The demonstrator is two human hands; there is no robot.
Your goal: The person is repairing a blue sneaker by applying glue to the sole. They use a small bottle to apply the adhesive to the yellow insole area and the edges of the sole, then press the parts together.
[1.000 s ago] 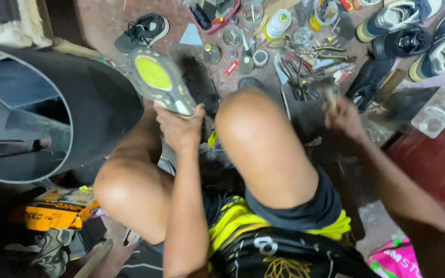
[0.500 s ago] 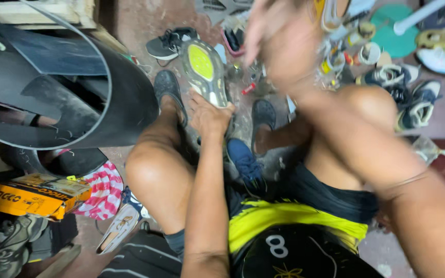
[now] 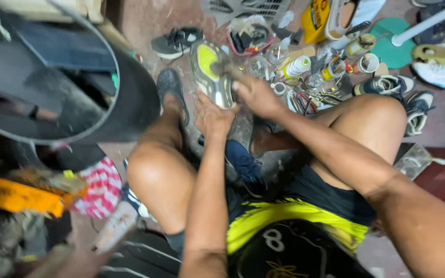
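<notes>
The shoe (image 3: 211, 72) stands sole-up between the person's knees, its grey sole with a yellow-green patch facing the camera, above the floor (image 3: 145, 20). The left hand (image 3: 213, 116) grips it from below at the near end, fingers wrapped tight around the edge. The right hand (image 3: 256, 95) is closed on a tool handle (image 3: 227, 69) whose blurred tip lies over the sole near the yellow patch; what kind of tool it is cannot be told. A dark shoe (image 3: 171, 87) lies just left of the held one, on the person's foot or beside it, and a blue shoe (image 3: 243, 162) sits lower, between the thighs. Left of the knees a big black drum (image 3: 130, 108) lies on its side, its open mouth showing. Beyond the shoe the floor is strewn with small jars and bottles (image 3: 300, 66), scissors and metal tools (image 3: 312, 98), and a black sneaker (image 3: 176, 41). More sneakers (image 3: 387, 85) lie at right, near a green disc (image 3: 392, 46). A red-and-white cloth (image 3: 99, 188) lies by the left thigh.
</notes>
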